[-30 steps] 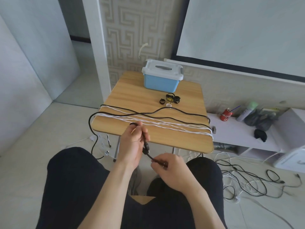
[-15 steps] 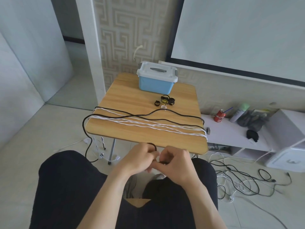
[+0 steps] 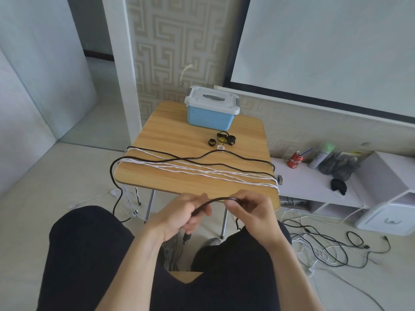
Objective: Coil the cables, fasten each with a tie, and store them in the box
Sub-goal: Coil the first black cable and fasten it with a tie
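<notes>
Hands work at lap level, starting a first loop: the left hand (image 3: 179,217) grips the black cable (image 3: 215,200) near its end, and the right hand (image 3: 251,211) pinches it between thumb and fingertips. The rest trails across the table (image 3: 179,133) beside white cables (image 3: 202,170). Ties (image 3: 222,139) wait before the lidded box (image 3: 210,114).

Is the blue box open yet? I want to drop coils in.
No, the white lid sits shut on the blue box.
</notes>
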Demonstrator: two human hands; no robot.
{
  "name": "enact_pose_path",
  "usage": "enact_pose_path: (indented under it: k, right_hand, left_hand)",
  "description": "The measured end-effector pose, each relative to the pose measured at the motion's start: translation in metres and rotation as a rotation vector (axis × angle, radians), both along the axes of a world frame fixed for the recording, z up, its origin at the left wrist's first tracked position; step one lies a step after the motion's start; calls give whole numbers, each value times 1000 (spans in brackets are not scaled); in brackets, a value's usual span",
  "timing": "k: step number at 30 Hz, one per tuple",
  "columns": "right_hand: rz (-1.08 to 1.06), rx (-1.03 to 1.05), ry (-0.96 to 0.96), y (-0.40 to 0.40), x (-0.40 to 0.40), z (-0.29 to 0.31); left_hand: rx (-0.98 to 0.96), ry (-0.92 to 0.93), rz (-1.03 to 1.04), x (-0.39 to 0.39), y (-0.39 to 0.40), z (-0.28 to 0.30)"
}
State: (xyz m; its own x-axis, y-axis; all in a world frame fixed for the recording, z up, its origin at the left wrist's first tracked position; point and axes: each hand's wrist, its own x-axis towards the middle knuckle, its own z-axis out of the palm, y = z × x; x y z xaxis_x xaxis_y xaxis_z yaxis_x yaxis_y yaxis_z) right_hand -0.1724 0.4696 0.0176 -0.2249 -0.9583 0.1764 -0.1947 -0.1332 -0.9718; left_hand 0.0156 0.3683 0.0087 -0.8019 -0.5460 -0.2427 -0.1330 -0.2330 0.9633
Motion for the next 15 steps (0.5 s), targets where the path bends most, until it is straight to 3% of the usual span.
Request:
enact_pose_path:
  k: [4,9,15]
  right_hand:
    - [137,2,-34,-2,9,17]
    - [156,119,230,0,9,21]
    - [77,210,280,-2,11,20]
  left_hand:
    - [-109,-101,-8,-8,10,-1]
    - [-137,-103,52,-8,7,2]
    - [-170,-84,77,-13,11,1]
